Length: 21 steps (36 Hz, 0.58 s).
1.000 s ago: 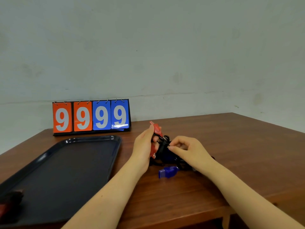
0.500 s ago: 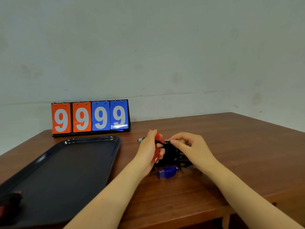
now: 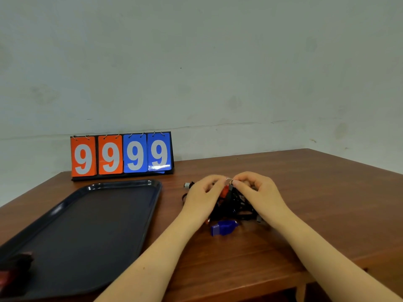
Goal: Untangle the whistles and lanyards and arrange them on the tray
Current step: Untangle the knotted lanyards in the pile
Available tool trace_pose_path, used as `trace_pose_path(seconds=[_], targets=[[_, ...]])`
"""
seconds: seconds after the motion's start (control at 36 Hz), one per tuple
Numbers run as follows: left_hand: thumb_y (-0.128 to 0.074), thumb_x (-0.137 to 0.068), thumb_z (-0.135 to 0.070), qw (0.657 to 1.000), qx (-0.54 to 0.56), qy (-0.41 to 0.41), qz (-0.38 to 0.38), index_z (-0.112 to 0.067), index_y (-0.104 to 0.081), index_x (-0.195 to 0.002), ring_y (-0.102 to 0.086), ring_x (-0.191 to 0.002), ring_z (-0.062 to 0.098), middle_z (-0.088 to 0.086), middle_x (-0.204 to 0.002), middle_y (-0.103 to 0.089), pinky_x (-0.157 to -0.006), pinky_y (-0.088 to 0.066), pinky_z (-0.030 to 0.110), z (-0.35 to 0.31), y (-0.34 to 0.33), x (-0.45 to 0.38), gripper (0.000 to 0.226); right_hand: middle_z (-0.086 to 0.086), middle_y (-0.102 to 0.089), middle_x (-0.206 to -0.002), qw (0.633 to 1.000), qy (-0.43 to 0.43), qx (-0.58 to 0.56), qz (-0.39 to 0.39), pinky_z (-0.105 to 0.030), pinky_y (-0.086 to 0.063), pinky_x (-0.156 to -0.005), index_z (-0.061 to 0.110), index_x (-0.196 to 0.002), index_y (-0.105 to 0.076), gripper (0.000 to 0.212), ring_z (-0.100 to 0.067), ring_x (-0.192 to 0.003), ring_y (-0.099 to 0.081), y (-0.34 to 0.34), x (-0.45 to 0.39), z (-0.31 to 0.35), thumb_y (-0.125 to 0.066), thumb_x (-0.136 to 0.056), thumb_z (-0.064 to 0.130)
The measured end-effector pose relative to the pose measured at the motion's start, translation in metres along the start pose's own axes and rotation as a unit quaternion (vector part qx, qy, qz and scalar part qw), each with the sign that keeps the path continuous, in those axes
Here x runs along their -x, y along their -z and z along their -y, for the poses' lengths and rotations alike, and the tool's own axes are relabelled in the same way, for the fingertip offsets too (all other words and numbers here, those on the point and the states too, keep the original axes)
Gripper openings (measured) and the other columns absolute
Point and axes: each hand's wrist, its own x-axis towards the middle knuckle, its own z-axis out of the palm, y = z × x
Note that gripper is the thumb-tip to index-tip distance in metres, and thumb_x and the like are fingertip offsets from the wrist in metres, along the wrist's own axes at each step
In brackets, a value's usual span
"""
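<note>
tray (image 3: 122,188) black | whistles red (image 3: 224,190), blue (image 3: 223,228) | lanyards (image 3: 237,203) black | table (image 3: 316,192) brown

Two bare forearms, no sleeves, left hand (image 3: 202,196), right hand (image 3: 259,192), no rings or watch

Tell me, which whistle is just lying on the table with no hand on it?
The blue whistle. It lies on the table in front of the tangle, while the red whistle sits up between both hands.

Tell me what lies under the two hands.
Under the left hand and right hand sits a black lanyard tangle with a red whistle; a blue whistle lies in front. The hands cover the rest.
</note>
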Motion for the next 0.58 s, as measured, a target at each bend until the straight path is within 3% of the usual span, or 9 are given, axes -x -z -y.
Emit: trace_pose_path(seconds=[0.08, 0.19, 0.31, 0.44, 0.58], targets=[[-0.044, -0.101, -0.035, 1.0, 0.0, -0.002, 0.013, -0.031, -0.063, -0.081, -0.048, -0.049, -0.003, -0.019, -0.056, -0.055, -0.05, -0.033, 0.01, -0.0027, -0.0023, 0.004, 0.028, 0.005, -0.056, -0.062, 1.0, 0.004, 0.013, -0.008, -0.016, -0.05, -0.064, 0.024, -0.087, -0.07, 0.013, -0.005, -0.062, -0.054, 0.0006, 0.0001, -0.0006, -0.06, -0.093, 0.02], [-0.042, -0.1, -0.041, 1.0, 0.026, 0.003, -0.005, -0.021, -0.066, -0.084, -0.047, -0.047, -0.004, -0.011, -0.065, -0.056, -0.05, -0.036, 0.011, -0.0025, 0.0007, 0.0026, 0.034, 0.008, -0.053, -0.059, 1.0, 0.003, 0.018, -0.012, -0.014, -0.046, -0.06, 0.025, -0.084, -0.071, 0.013, -0.002, -0.059, -0.05, -0.0004, 0.0003, -0.0011, -0.061, -0.092, 0.02], [-0.048, -0.099, -0.03, 1.0, 0.01, -0.025, 0.013, -0.024, -0.063, -0.085, -0.05, -0.049, -0.006, -0.014, -0.067, -0.055, -0.049, -0.037, 0.009, -0.0031, -0.0009, 0.0036, 0.021, 0.002, -0.057, -0.063, 1.0, 0.002, 0.024, -0.008, -0.02, -0.05, -0.062, 0.026, -0.084, -0.07, 0.014, -0.009, -0.062, -0.055, -0.0001, 0.0009, -0.0001, -0.06, -0.092, 0.021], [-0.043, -0.1, -0.032, 0.999, 0.031, -0.017, 0.018, -0.018, -0.062, -0.084, -0.048, -0.051, -0.005, -0.016, -0.057, -0.051, -0.054, -0.036, 0.013, -0.0044, -0.0017, 0.0049, 0.028, -0.004, -0.06, -0.066, 1.0, -0.001, 0.023, 0.0, -0.026, -0.053, -0.067, 0.026, -0.084, -0.07, 0.013, -0.019, -0.067, -0.059, -0.0004, 0.0009, 0.0007, -0.061, -0.092, 0.021], [-0.048, -0.099, -0.024, 0.999, -0.008, -0.029, 0.011, -0.023, -0.062, -0.083, -0.049, -0.051, -0.005, -0.012, -0.069, -0.056, -0.053, -0.036, 0.011, -0.0034, -0.0014, 0.0032, 0.022, -0.008, -0.063, -0.07, 1.0, -0.002, 0.024, 0.01, -0.029, -0.055, -0.068, 0.027, -0.085, -0.071, 0.012, -0.022, -0.071, -0.062, -0.0005, 0.0016, 0.0003, -0.062, -0.091, 0.022]])
